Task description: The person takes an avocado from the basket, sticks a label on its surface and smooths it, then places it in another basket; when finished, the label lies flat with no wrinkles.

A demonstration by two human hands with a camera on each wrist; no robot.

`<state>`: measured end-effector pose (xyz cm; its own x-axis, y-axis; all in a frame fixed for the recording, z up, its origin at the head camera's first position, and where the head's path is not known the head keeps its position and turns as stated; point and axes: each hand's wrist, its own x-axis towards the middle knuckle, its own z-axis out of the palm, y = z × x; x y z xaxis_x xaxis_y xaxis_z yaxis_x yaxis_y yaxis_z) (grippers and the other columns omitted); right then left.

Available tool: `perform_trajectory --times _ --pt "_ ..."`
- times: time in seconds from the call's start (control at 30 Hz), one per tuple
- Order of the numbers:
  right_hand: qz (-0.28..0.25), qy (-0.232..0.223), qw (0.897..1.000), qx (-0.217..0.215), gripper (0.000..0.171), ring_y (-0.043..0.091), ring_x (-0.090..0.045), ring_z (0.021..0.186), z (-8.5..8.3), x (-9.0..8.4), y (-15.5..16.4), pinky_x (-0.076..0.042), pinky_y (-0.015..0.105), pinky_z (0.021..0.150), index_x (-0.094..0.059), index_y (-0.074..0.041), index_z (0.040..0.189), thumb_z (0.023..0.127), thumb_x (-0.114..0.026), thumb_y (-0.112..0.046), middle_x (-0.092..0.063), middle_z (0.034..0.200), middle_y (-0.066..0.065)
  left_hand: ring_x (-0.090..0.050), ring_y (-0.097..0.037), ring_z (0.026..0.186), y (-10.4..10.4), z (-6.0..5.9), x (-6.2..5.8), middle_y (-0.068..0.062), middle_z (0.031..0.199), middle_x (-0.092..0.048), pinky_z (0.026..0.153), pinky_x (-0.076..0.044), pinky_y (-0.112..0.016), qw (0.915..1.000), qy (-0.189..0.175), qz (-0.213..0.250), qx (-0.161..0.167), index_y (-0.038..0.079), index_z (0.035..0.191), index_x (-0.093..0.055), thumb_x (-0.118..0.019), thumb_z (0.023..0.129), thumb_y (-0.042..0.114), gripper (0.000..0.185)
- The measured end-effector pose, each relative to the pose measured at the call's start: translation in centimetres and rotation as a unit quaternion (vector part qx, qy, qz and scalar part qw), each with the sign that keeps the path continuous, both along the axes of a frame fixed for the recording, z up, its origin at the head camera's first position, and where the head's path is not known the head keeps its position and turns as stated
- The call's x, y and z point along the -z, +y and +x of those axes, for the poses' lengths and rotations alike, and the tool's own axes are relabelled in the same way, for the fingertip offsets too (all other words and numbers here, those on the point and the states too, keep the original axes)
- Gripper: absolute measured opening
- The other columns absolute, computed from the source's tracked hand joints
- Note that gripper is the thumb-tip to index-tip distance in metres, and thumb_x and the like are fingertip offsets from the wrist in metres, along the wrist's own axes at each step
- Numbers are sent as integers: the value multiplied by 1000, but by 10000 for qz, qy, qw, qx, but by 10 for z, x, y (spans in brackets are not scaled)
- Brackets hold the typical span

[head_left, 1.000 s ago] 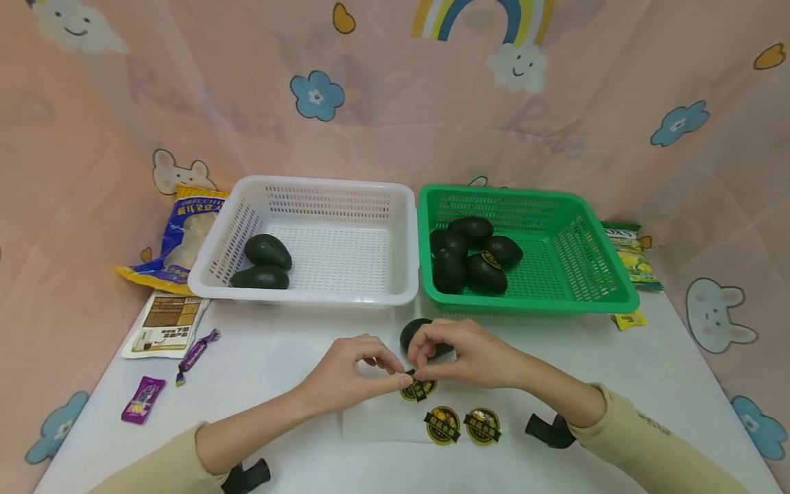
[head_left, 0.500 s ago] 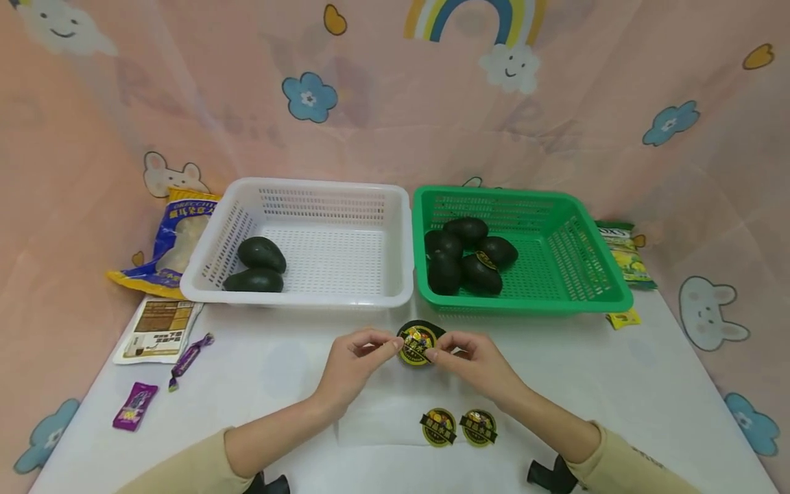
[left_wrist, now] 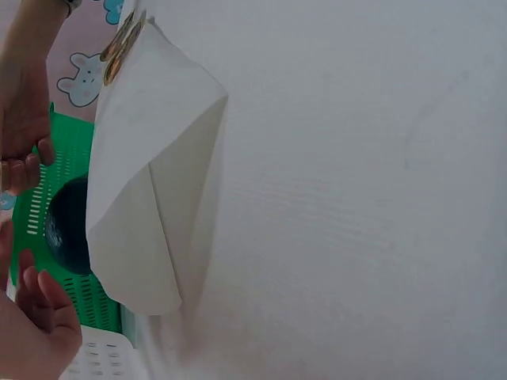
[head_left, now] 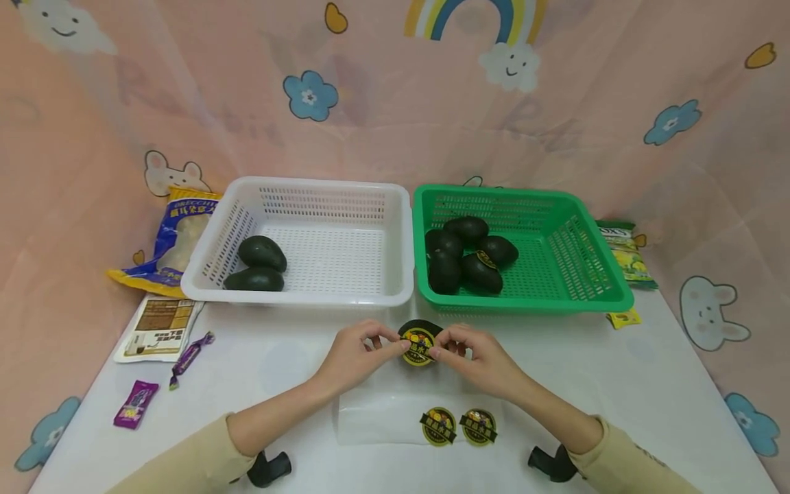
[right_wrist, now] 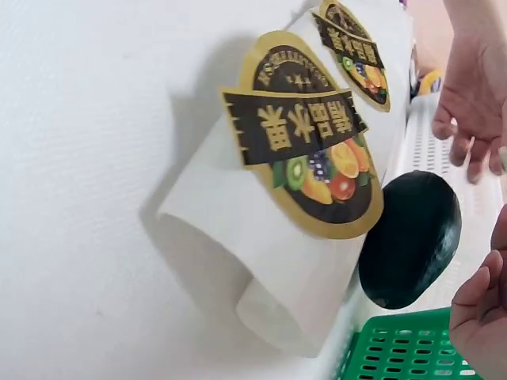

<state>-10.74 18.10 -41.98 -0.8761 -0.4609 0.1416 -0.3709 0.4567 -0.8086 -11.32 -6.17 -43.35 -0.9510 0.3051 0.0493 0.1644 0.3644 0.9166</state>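
In the head view, a round black-and-gold fruit sticker (head_left: 418,346) is stretched between both hands, over a dark green avocado (head_left: 422,324) on the table. My left hand (head_left: 354,355) pinches the sticker's left edge between thumb and finger. The opposite edge is pinched by my right hand (head_left: 478,357). Most of the avocado is hidden behind the sticker; the right wrist view shows the fruit's dark side (right_wrist: 410,237). Nearer the body lies a white backing sheet (head_left: 376,420) bearing two more stickers (head_left: 439,427), its edge curled up in both wrist views.
A white basket (head_left: 302,299) at the back left contains two avocados. Beside it, a green basket (head_left: 531,303) holds several, one with a sticker. Snack bags (head_left: 169,240) and wrapped candies (head_left: 136,405) lie at the left; another snack packet (head_left: 626,254) is at the right.
Both hands have lifted the sticker off the backing sheet and carried it forward over the avocado. During the last half second the hands have hardly moved.
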Motion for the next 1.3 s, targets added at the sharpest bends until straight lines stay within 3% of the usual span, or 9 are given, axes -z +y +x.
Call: perform_trajectory --times 0.17,0.43,0.6,0.7,0.83,1.0,1.13,1.23,1.3 --pt "417 -238 9969 620 7 12 -46 64 -3 4 1 -39 25 56 -67 -20 85 92 -69 -20 -54 71 -6 -54 -13 75 5 -6 2 12 80 -64 68 -46 -27 9990 407 -78 184 19 80 -74 -76 86 25 9" --pt "912 -461 9863 1292 25 12 -44 60 -16 20 1 -35 25 54 -61 -17 76 88 -73 -35 -48 64 -5 -51 -15 74 15 -18 10 11 74 -56 65 -41 -27 9883 1080 -1077 17 21 67 -65 -76 83 23 20" --pt "491 352 9941 896 21 10 -41 58 -19 29 3 -35 24 52 -59 -21 82 84 -78 -29 -45 65 -7 -53 -15 71 12 -19 15 3 76 -57 60 -41 -25 9804 1528 -1211 265 19 73 -60 -78 83 26 22" --pt "146 953 9947 359 17 8 -40 59 -21 33 5 -35 22 52 -65 -23 97 86 -77 -18 -46 71 -10 -52 -14 68 9 -19 20 1 79 -57 57 -39 -21 9658 2211 -1194 637 18 92 -69 -77 86 25 13" --pt "167 1168 9929 136 26 10 -42 61 -23 34 5 -35 20 53 -70 -21 110 86 -76 -14 -48 75 -13 -42 -8 63 7 -21 22 0 79 -53 49 -33 -17 9470 2759 -1448 783 24 118 -72 -76 86 30 33" --pt "246 583 9979 127 30 19 -47 67 -25 29 5 -38 23 56 -70 -23 114 85 -77 -20 -52 78 -9 -47 -10 68 7 -25 21 1 82 -56 52 -37 -20 9605 2305 -1441 597 25 116 -73 -79 82 32 35" --pt "-111 -428 9979 476 27 17 -48 71 -23 22 8 -41 25 59 -70 -22 115 88 -74 -24 -56 83 -3 -53 -17 92 9 -27 26 -2 103 -60 72 -46 -28 9645 2249 -1122 814 20 118 -69 -81 81 30 39" --pt "-711 -1416 9813 1088 32 15 -50 73 -20 15 13 -45 27 63 -67 -12 120 91 -71 -25 -61 90 3 -48 -21 116 12 -31 31 -9 130 -54 94 -45 -37 9656 2055 -1051 1200 16 131 -59 -81 81 31 57" --pt "-1335 -2186 9538 1574 38 14 -53 77 -19 9 18 -47 27 66 -62 -4 124 93 -69 -24 -62 96 6 -43 -22 127 16 -34 31 -9 141 -47 103 -41 -40 9648 1890 -1115 1450 15 138 -52 -82 81 32 66"
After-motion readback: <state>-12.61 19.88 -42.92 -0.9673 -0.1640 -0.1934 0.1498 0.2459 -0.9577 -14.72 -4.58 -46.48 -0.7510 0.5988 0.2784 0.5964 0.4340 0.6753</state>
